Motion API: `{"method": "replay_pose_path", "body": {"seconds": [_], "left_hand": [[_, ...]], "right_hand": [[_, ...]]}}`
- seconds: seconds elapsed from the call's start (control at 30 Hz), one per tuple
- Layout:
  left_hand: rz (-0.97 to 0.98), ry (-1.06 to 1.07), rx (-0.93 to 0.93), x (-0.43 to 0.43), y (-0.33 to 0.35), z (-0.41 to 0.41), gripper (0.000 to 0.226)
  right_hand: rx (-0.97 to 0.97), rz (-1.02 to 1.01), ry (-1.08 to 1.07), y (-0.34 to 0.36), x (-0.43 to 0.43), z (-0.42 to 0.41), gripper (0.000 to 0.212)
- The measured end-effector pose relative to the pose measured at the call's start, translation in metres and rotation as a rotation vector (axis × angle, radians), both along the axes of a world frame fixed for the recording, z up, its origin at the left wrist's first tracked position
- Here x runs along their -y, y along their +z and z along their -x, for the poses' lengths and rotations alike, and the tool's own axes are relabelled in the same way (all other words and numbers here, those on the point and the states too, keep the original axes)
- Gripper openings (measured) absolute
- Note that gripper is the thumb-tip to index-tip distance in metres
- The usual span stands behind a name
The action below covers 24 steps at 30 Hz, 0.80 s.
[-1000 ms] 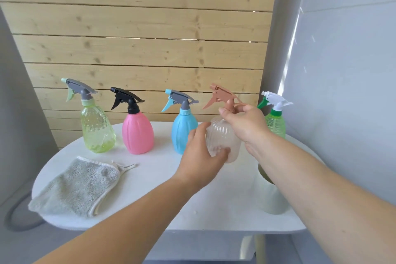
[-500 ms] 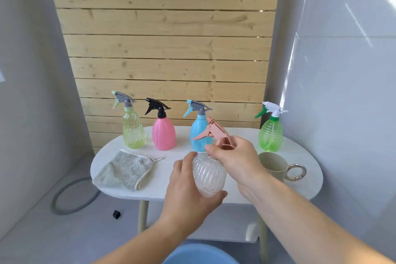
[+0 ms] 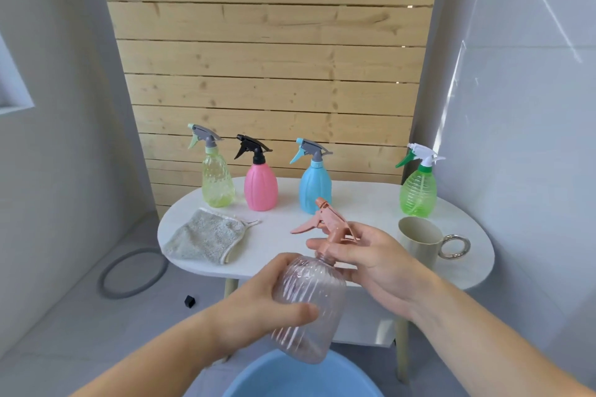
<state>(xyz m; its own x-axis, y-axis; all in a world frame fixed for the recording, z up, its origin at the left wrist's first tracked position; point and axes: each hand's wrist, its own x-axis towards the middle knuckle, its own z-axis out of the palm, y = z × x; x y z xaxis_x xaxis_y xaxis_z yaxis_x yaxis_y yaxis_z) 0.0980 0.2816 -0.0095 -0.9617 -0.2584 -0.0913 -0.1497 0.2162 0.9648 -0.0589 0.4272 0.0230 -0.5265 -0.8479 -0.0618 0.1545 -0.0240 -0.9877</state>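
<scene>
Bottle point(image 3: 309, 306), clear and ribbed, hangs tilted off the bench's point(image 3: 354, 203) front edge, above a blue basin point(image 3: 300, 377). My left grip point(image 3: 258, 303) wraps fingers and thumb round its belly. My right grip point(image 3: 377, 264) pinches the pink spray head point(image 3: 329, 229) at the neck. A cup point(image 3: 416, 238) stands just beyond my right grip, and a cloth point(image 3: 206, 235) lies at the left end. Four spray bottles point(image 3: 314, 185) line the back edge.

left hand point(image 3: 258, 303) curled in a grip; right hand point(image 3: 380, 264) pinching with fingers point(image 3: 371, 234); forearms converge.
</scene>
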Motion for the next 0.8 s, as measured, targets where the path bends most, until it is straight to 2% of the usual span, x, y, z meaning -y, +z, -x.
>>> {"method": "replay_pose_path", "body": {"seconds": [0.07,0.13,0.2,0.27,0.33,0.4,0.5,0.57,0.67,0.7,0.8], "left_hand": [[0.024,0.004,0.004,0.002,-0.003,0.0,0.075],[0.049,0.012,0.003,0.002,-0.007,0.002,0.073],[0.094,0.023,0.008,0.001,-0.009,0.003,0.073],[0.122,0.051,0.015,0.001,-0.01,0.003,0.076],[0.129,0.071,0.023,0.003,-0.012,0.003,0.079],[0.144,0.079,0.028,0.005,-0.014,0.004,0.081],[0.177,0.071,0.029,0.005,-0.018,0.004,0.082],[0.207,0.065,0.046,0.004,-0.019,0.004,0.084],[0.223,0.067,0.065,0.002,-0.019,0.004,0.085],[0.219,0.065,0.063,0.002,-0.018,0.004,0.085],[0.223,0.05,0.066,0.0,-0.019,0.006,0.084]], "right_hand": [[-0.042,-0.012,-0.033,-0.003,0.002,-0.001,0.005],[-0.158,-0.04,-0.091,-0.009,0.006,-0.002,0.015],[-0.216,-0.048,-0.118,-0.012,0.007,-0.004,0.005],[-0.163,-0.022,-0.082,-0.012,0.007,0.0,0.027],[-0.108,-0.024,-0.055,-0.009,0.005,0.0,0.038],[-0.138,-0.068,-0.073,-0.009,0.004,0.0,0.031],[-0.291,-0.151,-0.125,-0.014,0.006,-0.002,0.016],[-0.298,-0.137,-0.11,-0.013,0.005,0.0,0.022],[-0.2,-0.105,-0.075,-0.011,0.001,0.005,0.037],[-0.201,-0.113,-0.088,-0.01,0.001,0.005,0.034],[-0.361,-0.189,-0.109,-0.012,0.002,0.0,0.017]]}}
